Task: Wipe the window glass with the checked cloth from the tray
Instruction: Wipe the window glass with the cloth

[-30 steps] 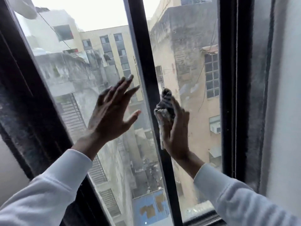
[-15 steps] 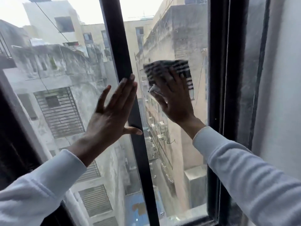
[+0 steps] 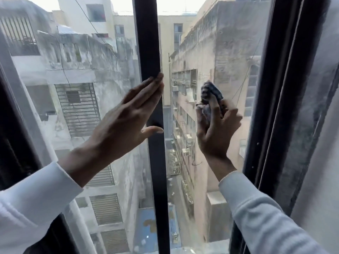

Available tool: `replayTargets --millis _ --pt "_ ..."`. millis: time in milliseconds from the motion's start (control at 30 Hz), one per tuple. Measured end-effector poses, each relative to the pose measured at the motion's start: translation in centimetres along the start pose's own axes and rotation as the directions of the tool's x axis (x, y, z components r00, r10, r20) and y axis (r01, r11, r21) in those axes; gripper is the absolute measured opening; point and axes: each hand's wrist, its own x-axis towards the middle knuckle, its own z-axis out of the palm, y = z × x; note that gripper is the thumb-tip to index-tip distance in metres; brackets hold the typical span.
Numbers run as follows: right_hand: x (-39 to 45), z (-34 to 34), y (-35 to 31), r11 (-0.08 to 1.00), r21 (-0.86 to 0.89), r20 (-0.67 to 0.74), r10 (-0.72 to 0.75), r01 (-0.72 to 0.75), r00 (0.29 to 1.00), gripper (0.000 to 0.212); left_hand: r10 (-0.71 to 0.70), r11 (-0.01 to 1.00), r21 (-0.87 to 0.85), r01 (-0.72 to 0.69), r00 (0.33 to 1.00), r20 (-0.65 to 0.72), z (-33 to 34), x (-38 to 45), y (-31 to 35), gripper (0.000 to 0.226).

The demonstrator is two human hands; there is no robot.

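- Grey, weathered apartment blocks and a narrow alley far below fill the view through the window glass point(image 3: 211, 57), which is split into a left and a right pane by a dark vertical frame bar point(image 3: 148, 43).
- Beyond the right hand point(image 3: 216, 132) stands the thick black side frame point(image 3: 286, 88), dusty on its inner face.
- That right hand is closed around the checked cloth point(image 3: 211, 94), bunched into a wad; its fingers curl over the fabric and the palm side faces the right pane.
- Dark blue-grey bands on a lighter ground show on the cloth, crumpled so that the check pattern reads only in patches; a rounded lump of it sticks up above the fingertips.
- Whether the cloth actually touches the glass cannot be told from this angle.
- Across the bar, the left hand point(image 3: 126, 116) is open and flat, fingers together and pointing up toward the bar, thumb spread out below them with its tip over the bar's edge.
- Both wrists emerge from pale, light-coloured sleeves point(image 3: 256, 217).
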Motion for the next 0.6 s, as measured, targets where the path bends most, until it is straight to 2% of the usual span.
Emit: replayTargets --millis 33,67,100,167,233,267,300,367,400,433,467,533,600 --pt "-2.6 -0.7 0.2 0.991 0.017 0.003 0.133 -0.133 0.991 0.046 -0.006 1.000 -0.002 0.006 1.000 0.008 -0.1 0.0 0.2 0.110" --pt "-6.0 -1.5 0.0 0.979 0.019 0.048 0.204 -0.205 0.978 0.044 -0.011 1.000 -0.004 0.011 1.000 0.021 -0.1 -0.2 0.5 0.111" --pt "-9.6 -2.4 -0.5 0.985 0.003 0.117 0.172 -0.173 0.978 0.042 -0.018 1.000 -0.007 0.018 0.999 0.036 -0.1 -0.3 0.6 0.112" --pt "-14.1 -3.0 -1.2 0.993 0.009 0.248 -0.116 0.118 0.962 0.043 -0.027 0.999 -0.016 0.028 0.998 0.065 -0.2 -0.3 0.9 0.116" --pt "-10.4 -1.2 -1.1 0.921 0.022 0.241 -0.383 0.390 0.892 0.042 -0.026 0.999 -0.021 0.028 0.995 0.091 -0.6 -0.3 1.2 0.119" --pt "-7.3 -0.3 -1.0 0.896 -0.020 0.207 -0.430 0.443 0.879 0.041 -0.030 0.999 -0.020 0.032 0.995 0.097 -0.7 -0.2 1.4 0.119" --pt "-4.6 0.6 -0.3 0.916 -0.071 0.142 -0.383 0.396 0.913 0.043 -0.038 0.999 -0.013 0.040 0.995 0.091 -0.7 -0.2 1.6 0.119" --pt "-2.5 0.6 1.0 0.993 -0.084 0.045 -0.078 0.081 0.996 0.047 -0.054 0.998 0.012 0.054 0.995 0.079 -0.8 -0.2 2.1 0.119" --pt "-4.6 -0.1 1.7 0.997 -0.052 0.047 0.068 -0.065 0.997 0.049 -0.060 0.998 0.014 0.059 0.995 0.083 -0.9 -0.3 2.3 0.120" --pt "-7.9 -1.2 2.1 0.993 -0.017 0.115 0.114 -0.113 0.987 0.051 -0.066 0.998 0.012 0.065 0.994 0.087 -0.8 -0.2 2.5 0.120" --pt "-12.0 -2.4 2.0 0.998 0.002 0.234 0.054 -0.056 0.971 0.056 -0.069 0.998 0.008 0.068 0.993 0.094 -0.9 -0.1 2.6 0.121" --pt "-16.3 -3.7 2.1 0.963 0.104 0.421 -0.270 0.250 0.866 0.070 -0.070 0.998 0.000 0.070 0.992 0.106 -0.8 0.0 2.6 0.122" --pt "-12.6 -2.7 2.6 0.850 0.148 0.415 -0.517 0.505 0.749 0.074 -0.075 0.997 -0.007 0.076 0.992 0.100 -0.6 0.0 2.7 0.123"
